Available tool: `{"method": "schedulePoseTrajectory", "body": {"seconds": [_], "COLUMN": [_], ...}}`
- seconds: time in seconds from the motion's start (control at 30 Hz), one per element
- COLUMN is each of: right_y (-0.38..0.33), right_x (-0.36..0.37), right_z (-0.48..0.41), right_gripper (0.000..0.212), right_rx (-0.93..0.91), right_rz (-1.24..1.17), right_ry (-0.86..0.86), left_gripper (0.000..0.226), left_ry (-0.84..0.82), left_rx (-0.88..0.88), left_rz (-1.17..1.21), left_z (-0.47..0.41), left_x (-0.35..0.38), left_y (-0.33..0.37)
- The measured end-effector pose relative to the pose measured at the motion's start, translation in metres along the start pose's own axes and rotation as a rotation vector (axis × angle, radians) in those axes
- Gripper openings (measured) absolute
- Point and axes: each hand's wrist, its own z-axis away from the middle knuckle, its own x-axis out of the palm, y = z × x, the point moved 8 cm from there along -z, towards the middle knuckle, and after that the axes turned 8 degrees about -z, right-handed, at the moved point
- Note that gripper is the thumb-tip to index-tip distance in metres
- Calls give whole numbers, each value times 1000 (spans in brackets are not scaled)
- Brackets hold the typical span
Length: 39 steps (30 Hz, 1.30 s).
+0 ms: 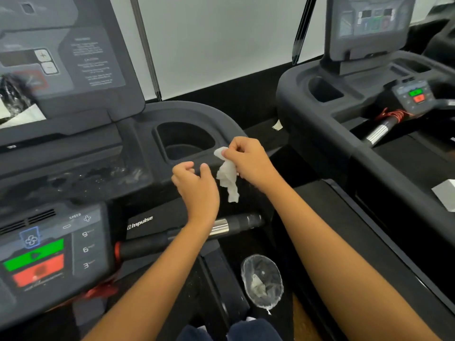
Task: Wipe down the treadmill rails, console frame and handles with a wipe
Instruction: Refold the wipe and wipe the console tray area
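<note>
A crumpled white wipe [227, 177] hangs from my right hand [248, 162], which pinches its top end just in front of the cup holder [183, 141] on the dark console frame [221, 121]. My left hand [195, 187] hovers to the left of the wipe with fingers loosely curled, holding nothing. Below my hands runs the black handle with its silver sensor band [220, 227]. The control panel [49, 247] with green and red buttons lies at the lower left.
A second treadmill's console [344, 104] and screen [369, 20] stand to the right across a narrow gap. A clear plastic bag with scraps [262, 281] lies on the floor below. The console screen [61, 57] rises at the upper left.
</note>
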Motion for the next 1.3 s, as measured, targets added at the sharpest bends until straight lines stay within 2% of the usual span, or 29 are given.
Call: {"method": "schedulePoseTrajectory", "body": {"seconds": [0.03, 0.13, 0.27, 0.33, 0.47, 0.57, 0.6, 0.67, 0.73, 0.8, 0.87, 0.9, 0.97, 1.03, 1.1, 1.2, 1.23, 1.3], "right_y": [4, 4, 4, 10, 14, 21, 24, 31, 38, 43, 44, 46, 56, 68, 77, 82, 82, 81], "right_x": [2, 7, 7, 12, 25, 19, 10, -19, -51, -71, -67, -61, -47, -37, -35, -41, -43, -47], "right_z": [-2, -1, 6, 13, 32, 42, 39, 25, 7, -8, -19, -24, -33, -36, -35, -36, -36, -35], "right_gripper": [28, 29, 28, 22, 15, 18, 21, 23, 21, 15, 5, 11, 27, 39, 46, 46, 45, 45], "right_rx": [3, -60, -146, -145, -124, -26, -2, 3, -22, -38, -62, -78, -82, -28, 43, 128, 141, 162], "right_rz": [40, 144, 180, 195, 105, -24, -73, -132, -67, 47, 129, 186, 271, 295, 241, 80, 41, -10], "right_ry": [-21, -48, -46, -100, -244, -390, -379, -210, 41, 199, 197, 164, 64, -10, -37, -3, 17, 44], "left_gripper": [13, 38, 50, 45, 22, 13, 14, 14, 15, 22, 18, 19, 44, 64, 69, 62, 62, 63], "left_ry": [-47, -265, -203, -229, -417, -315, -259, -176, -109, -66, -108, -171, -293, -283, -278, -354, -372, -346], "left_rx": [-39, -188, -269, -338, -537, -551, -552, -589, -599, -615, -695, -730, -665, -571, -473, -305, -290, -397], "left_rz": [17, 132, 279, 318, 452, 406, 415, 472, 503, 496, 529, 541, 467, 290, 205, 126, 92, 55], "left_z": [7, 20, 16, 16, 27, 23, 21, 19, 14, 12, 16, 20, 19, 18, 34, 82, 91, 75], "left_x": [12, 50, 48, 46, 54, 40, 35, 34, 38, 55, 83, 104, 142, 155, 153, 144, 144, 151], "left_y": [-5, -16, -19, -29, -45, -46, -49, -57, -63, -63, -58, -53, -46, -50, -49, -40, -38, -45]}}
